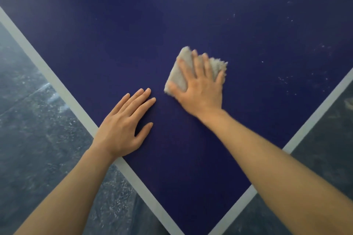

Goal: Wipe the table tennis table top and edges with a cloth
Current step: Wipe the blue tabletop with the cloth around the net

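Since the near corner points at the person, the lines run from it outward.

Near corner: the tabletop point(191, 168) is dark blue and hard, and its pale edge stripe point(133, 175) runs away to the left and right.
Floor: dark, scuffed floor point(38, 120) shows past both edges.
Left hand: the left hand point(124, 126) lies flat on the tabletop just inside the left stripe, fingers straight and close together, holding nothing; it looks like a brace.
Right hand: the right hand point(198, 86) lies farther in, fingers spread, palm pressing down on the cloth point(183, 66).
Cloth: folded, beige and fluffy, it lies flat on the blue surface under the right hand, right of the left fingertips.
Handling: the cloth looks light, soft and limp, so it should slide easily under a flat palm. For the edges, it likely needs gripping or wrapping over the rim.
Far right: pale specks point(284, 80) dot the surface, so that part seems not yet wiped.
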